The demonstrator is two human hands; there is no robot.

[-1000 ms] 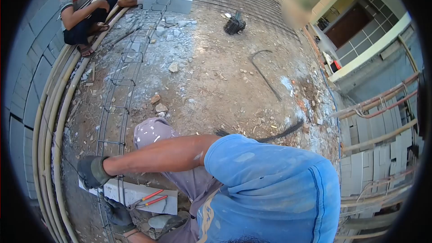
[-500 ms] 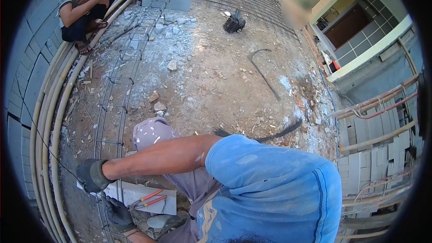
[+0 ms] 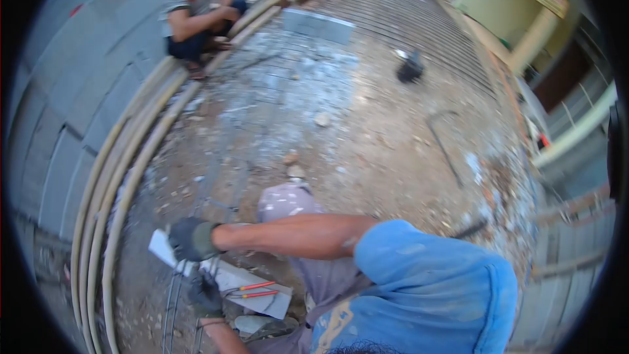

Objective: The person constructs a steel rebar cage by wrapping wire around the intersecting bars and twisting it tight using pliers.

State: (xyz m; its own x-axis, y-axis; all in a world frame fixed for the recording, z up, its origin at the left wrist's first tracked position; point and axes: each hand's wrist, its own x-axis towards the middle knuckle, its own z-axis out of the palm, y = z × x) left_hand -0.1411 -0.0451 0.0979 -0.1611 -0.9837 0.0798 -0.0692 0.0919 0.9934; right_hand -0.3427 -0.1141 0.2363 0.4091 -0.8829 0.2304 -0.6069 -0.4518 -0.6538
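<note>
A long steel rebar cage (image 3: 173, 301) runs beneath both gloved hands and past a pale block (image 3: 244, 282). My right hand (image 3: 190, 238), in a dark glove, is closed round the cage bars at the block's left part. Just below it my left hand (image 3: 204, 294), also gloved, has its fingers bent close to the bars; what they grip is too blurred to make out. Red-handled pliers (image 3: 257, 290) lie on the block, right of my left hand. Motion blur hides the fingertips and much of the cage beyond.
Long pale poles (image 3: 124, 206) curve along the left, beside stacked grey blocks (image 3: 65, 170). A person (image 3: 196, 13) squats at the upper left, with another person partly visible beyond. A grey block (image 3: 318, 25), a dark bundle (image 3: 410, 67) and a rebar mesh (image 3: 419, 23) lie farther off.
The view has swung, shifting the scene rightward and blurring it. My hands are closer together at the cage. The nearer squatting person has lowered a raised arm.
</note>
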